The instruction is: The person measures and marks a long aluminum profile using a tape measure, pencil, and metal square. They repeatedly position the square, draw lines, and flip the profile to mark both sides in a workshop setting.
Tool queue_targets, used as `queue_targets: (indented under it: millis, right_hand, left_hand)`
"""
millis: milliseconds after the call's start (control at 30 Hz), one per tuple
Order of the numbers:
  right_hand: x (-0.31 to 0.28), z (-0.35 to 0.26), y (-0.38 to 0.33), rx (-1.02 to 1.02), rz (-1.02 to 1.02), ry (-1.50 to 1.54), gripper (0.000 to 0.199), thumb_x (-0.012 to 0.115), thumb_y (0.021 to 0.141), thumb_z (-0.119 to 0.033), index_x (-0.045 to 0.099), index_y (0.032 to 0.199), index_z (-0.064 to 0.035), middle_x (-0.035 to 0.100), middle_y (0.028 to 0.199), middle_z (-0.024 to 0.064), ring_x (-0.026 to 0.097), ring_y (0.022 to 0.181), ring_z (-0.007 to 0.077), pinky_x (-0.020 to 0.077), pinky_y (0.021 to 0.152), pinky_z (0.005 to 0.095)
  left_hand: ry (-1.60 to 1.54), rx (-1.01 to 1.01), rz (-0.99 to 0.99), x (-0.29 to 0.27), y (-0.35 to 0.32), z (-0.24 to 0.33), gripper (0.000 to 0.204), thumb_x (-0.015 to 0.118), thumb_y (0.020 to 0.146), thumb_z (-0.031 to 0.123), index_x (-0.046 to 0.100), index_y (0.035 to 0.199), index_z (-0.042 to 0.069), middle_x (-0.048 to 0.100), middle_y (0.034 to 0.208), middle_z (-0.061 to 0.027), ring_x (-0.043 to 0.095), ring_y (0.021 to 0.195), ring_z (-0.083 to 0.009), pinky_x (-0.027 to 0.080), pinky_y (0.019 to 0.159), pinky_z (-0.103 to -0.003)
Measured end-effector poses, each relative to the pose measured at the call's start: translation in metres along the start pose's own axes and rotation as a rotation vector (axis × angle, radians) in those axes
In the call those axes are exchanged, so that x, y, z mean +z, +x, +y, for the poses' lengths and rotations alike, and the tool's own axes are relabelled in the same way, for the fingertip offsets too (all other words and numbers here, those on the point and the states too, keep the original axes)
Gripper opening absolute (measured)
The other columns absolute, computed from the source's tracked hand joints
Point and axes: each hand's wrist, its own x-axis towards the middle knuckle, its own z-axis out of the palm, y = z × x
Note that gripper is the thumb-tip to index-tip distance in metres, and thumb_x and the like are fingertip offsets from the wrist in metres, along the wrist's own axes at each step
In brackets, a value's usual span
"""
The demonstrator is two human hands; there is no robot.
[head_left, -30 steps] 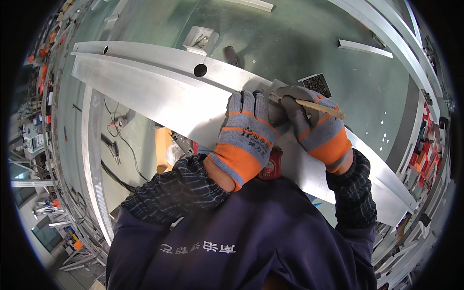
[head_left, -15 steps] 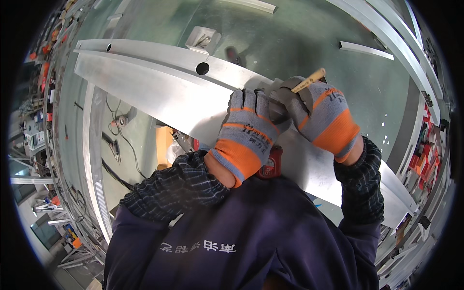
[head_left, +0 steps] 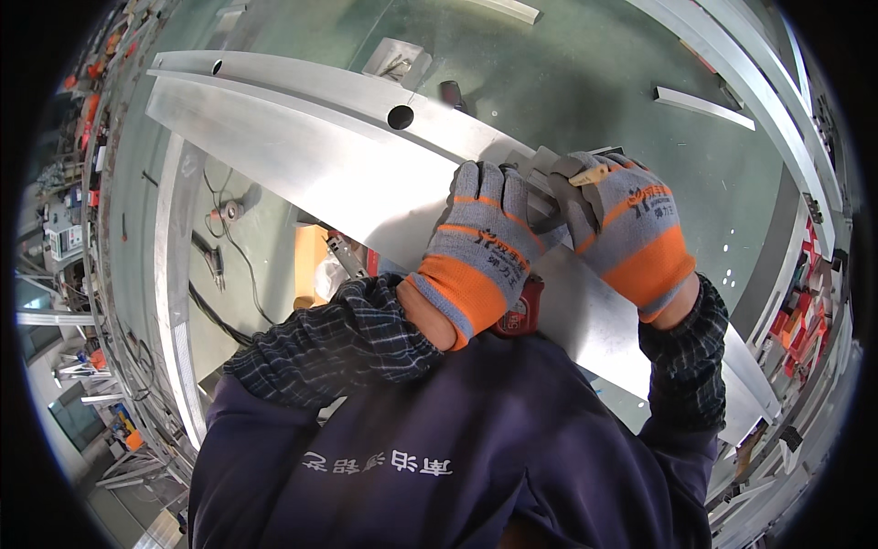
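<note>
A long silver metal profile (head_left: 302,137) with round holes lies across in front of me. My left hand (head_left: 489,238), in a grey and orange glove, presses on it with fingers stretched forward and close together. Beside those fingertips is a grey metal piece (head_left: 541,169), partly covered by both gloves. My right hand (head_left: 633,215), gloved alike, is closed around a flat tan stick (head_left: 590,175) at the metal piece's right side. Its tip is hidden. A red tape measure (head_left: 524,309) sits between my left wrist and my body.
A small open metal box (head_left: 398,62) with small parts and a dark object (head_left: 451,93) stand beyond the profile. A short metal strip (head_left: 704,107) lies at right. Cables (head_left: 233,274), a cardboard box (head_left: 309,265) and a pale beam (head_left: 174,284) are at left.
The tan stick has swung down from pointing up and right to lying lower against my right glove. My left hand keeps its place on the profile. The whole view has shifted slightly.
</note>
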Motion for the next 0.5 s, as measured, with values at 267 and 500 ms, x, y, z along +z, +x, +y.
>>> queue_targets:
  millis: [267, 500]
  right_hand:
    - [0.020, 0.011, 0.003, -0.118, 0.126, 0.148, 0.038, 0.071, 0.097, -0.017, 0.072, 0.133, -0.0063, 0.077, 0.116, 0.0176, 0.072, 0.108, 0.0399, 0.0578, 0.102, 0.0485]
    - [-0.014, 0.029, -0.051, 0.072, 0.535, 0.695, 0.023, 0.062, 0.112, -0.005, 0.072, 0.132, 0.0016, 0.079, 0.111, 0.0137, 0.074, 0.090, 0.0171, 0.0594, 0.079, 0.0303]
  left_hand:
    - [0.070, -0.010, 0.137, 0.008, 0.000, 0.003, 0.040, 0.071, 0.092, 0.033, 0.082, 0.127, 0.017, 0.062, 0.142, -0.0309, 0.055, 0.136, -0.0495, 0.040, 0.116, -0.065]
    - [-0.025, 0.001, 0.032, -0.006, 0.003, 0.004, 0.066, 0.071, 0.093, 0.032, 0.064, 0.159, 0.039, 0.061, 0.148, -0.0323, 0.053, 0.140, -0.0513, 0.036, 0.121, -0.065]
